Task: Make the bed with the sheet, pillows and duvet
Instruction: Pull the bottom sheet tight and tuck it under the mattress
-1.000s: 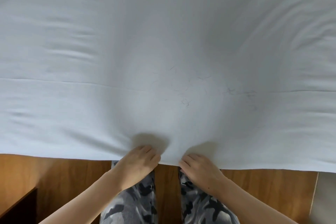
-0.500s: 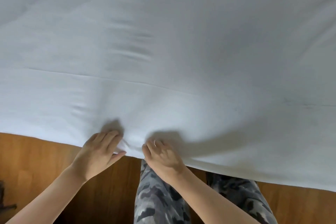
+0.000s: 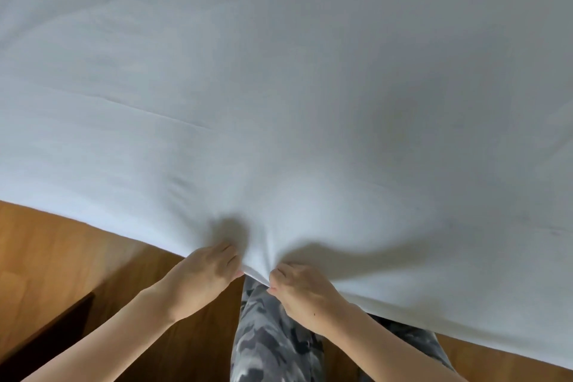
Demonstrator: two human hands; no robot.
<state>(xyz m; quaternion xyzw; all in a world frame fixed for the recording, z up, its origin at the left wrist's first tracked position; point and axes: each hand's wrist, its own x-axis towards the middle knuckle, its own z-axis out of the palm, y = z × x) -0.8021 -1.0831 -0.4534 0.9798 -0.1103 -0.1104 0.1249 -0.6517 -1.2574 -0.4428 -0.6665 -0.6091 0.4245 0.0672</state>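
A white sheet (image 3: 279,87) covers the whole bed and fills most of the view, smooth apart from one long crease at the left. Its near edge hangs over the side of the bed above the floor. My left hand (image 3: 204,276) and my right hand (image 3: 302,291) sit close together at that edge, both pinching the fabric, which puckers and casts shadows just above the fingers. No pillows or duvet are in view.
A wooden floor (image 3: 62,251) runs along the near side of the bed. A dark piece of furniture (image 3: 46,338) sits at the lower left corner. My legs in grey camouflage trousers (image 3: 273,344) stand against the bed between my arms.
The view has shifted along the bed edge. Both hands have moved along the sheet's edge and now grip it closer together, with a new pucker above them.
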